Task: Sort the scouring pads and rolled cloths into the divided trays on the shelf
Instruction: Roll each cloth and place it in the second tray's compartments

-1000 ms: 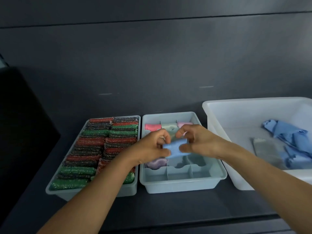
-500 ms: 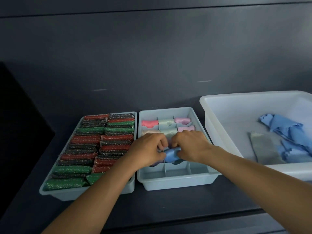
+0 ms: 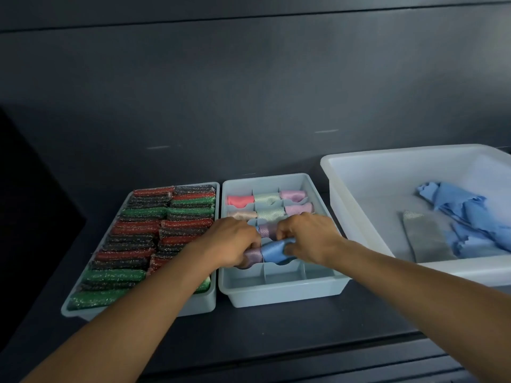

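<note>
**A:** What are the fingers doing?

**B:** The fingers (image 3: 286, 234) of the right hand (image 3: 307, 239) curl over the right end of a blue rolled cloth (image 3: 272, 251), pinching it with the thumb below. The fingers (image 3: 253, 243) of the left hand (image 3: 235, 241) are curled too and grip the same roll at its left end.

**A:** Where is that cloth?

**B:** Low in the divided tray (image 3: 287, 297), in the middle column, second row from the front. I can't tell whether it is fully seated, because the hands cover its ends.

**A:** What's next to it?

**B:** A lilac roll (image 3: 253, 256) touches it on the left, partly under the left hand. A second lilac roll (image 3: 266, 230) lies in the cell behind, between the two hands. The two back rows hold a coral roll (image 3: 240, 200), pale green rolls (image 3: 266, 198) and pink rolls (image 3: 293, 195), plus a beige roll (image 3: 242, 215).

**A:** And further out?

**B:** Just beside the divided tray on the left is a second tray (image 3: 199, 306), packed with red, green and dark scouring pads (image 3: 143, 225). The left forearm crosses its near right corner. To the right a white bin (image 3: 387, 167) holds loose blue cloths (image 3: 470, 217) and a grey pad (image 3: 425, 239) lying flat. Everything stands on the dark shelf (image 3: 276, 330).
</note>
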